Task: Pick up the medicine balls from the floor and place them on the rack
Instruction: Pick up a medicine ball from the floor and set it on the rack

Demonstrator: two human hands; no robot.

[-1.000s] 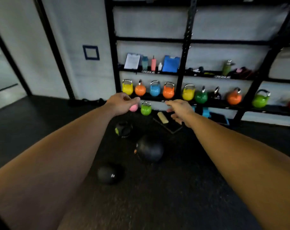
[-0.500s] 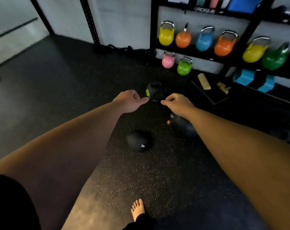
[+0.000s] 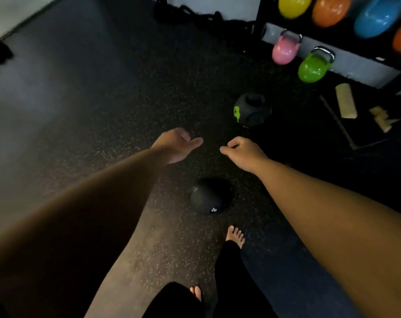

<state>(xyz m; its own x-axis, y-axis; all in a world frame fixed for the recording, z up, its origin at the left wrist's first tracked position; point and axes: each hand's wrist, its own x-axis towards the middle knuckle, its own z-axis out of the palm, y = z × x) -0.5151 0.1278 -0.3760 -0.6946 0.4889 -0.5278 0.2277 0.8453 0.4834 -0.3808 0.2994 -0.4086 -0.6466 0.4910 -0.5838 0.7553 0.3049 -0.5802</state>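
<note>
The rack holds coloured kettlebells. A black medicine ball lies on the floor below and between both hands; its white mark is unreadable. The left hand is loosely open and empty, the right hand curled, empty. A ball with green print lies beyond them.
</note>
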